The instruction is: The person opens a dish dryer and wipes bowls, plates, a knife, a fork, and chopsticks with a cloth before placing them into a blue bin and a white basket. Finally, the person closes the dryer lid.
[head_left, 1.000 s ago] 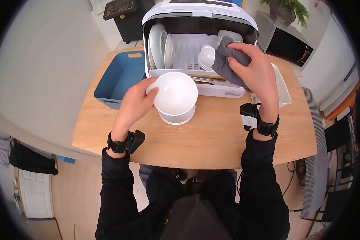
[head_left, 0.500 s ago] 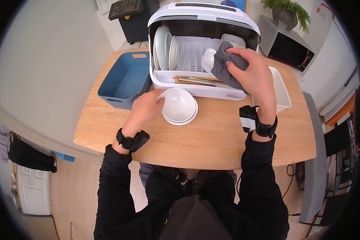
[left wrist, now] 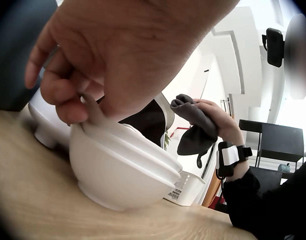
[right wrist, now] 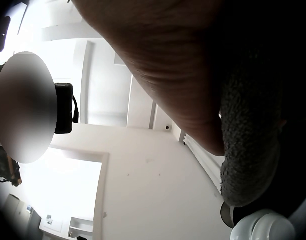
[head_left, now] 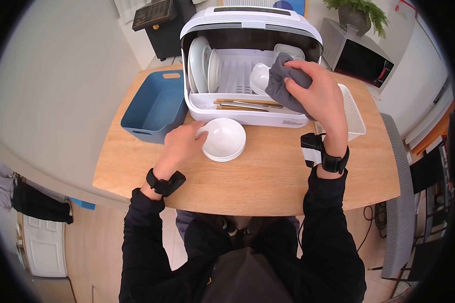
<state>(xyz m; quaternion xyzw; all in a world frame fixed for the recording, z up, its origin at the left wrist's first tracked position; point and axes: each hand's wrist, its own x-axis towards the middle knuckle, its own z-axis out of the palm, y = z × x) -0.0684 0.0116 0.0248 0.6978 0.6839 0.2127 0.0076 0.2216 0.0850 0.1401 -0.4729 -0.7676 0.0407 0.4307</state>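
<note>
Nested white bowls (head_left: 224,139) stand in a stack on the wooden table, in front of the dish cabinet. My left hand (head_left: 183,141) pinches the near-left rim of the top bowl (left wrist: 100,125) between thumb and fingers; the left wrist view shows the rims lying close over one another. My right hand (head_left: 321,96) grips a crumpled dark grey cloth (head_left: 283,83) in the air, before the cabinet's right side. Fuzzy cloth fabric fills part of the right wrist view, beside the palm.
The white dish cabinet (head_left: 268,117) stands open, with upright plates (head_left: 199,63) on its left, small bowls (head_left: 259,77) on its right and chopsticks and cutlery (head_left: 245,105) in its front tray. A blue bin (head_left: 151,108) stands left, a white perforated basket (head_left: 353,113) right.
My left hand has lowered its bowl onto the stack, where it now sits nested, and keeps hold of the rim. The right hand stays nearly still with the cloth.
</note>
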